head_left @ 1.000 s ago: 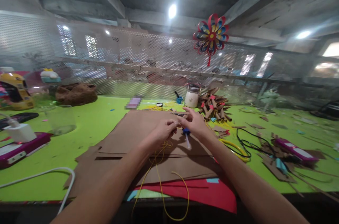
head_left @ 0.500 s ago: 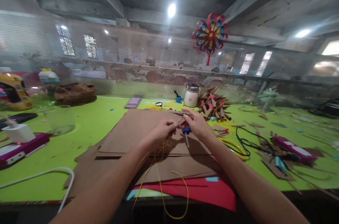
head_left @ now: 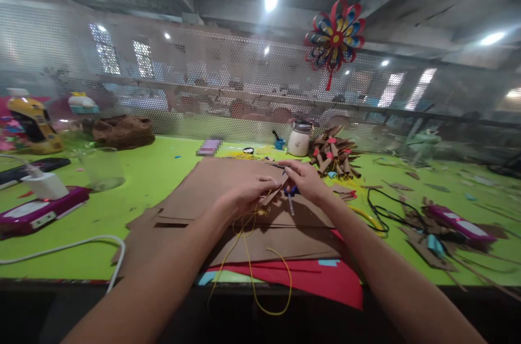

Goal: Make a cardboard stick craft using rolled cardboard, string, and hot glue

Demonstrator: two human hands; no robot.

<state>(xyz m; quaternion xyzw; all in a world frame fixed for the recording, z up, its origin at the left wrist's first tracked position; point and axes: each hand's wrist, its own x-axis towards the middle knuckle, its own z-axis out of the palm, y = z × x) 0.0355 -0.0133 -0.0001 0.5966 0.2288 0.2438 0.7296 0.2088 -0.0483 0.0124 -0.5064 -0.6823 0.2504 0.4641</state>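
My left hand (head_left: 254, 192) is closed on the lower end of a narrow brown cardboard piece (head_left: 275, 195), which slants up to my right hand. My right hand (head_left: 303, 180) pinches the upper end of this piece. A dark, thin pointed tool (head_left: 274, 165) sticks out leftward from my right fingers; the rest of it is hidden. Yellow string (head_left: 247, 235) hangs in loops below my left hand and over the front edge. Under my hands lies a stack of brown cardboard sheets (head_left: 203, 186). A blue-handled screwdriver (head_left: 291, 205) rests beneath my right hand, partly covered.
Behind the stack stand a white jar (head_left: 298, 140) and a pile of brown rolled pieces (head_left: 336, 154). Red sheets (head_left: 325, 284) poke out in front. Right are black cord (head_left: 376, 214), scraps and a purple power strip (head_left: 459, 224); left, a clear cup (head_left: 101, 170) and a charger (head_left: 44, 185).
The brown piece between my hands shows more of its length, and my left fingers have straightened along it. My hands sit slightly further apart. The whole view has shifted a little.
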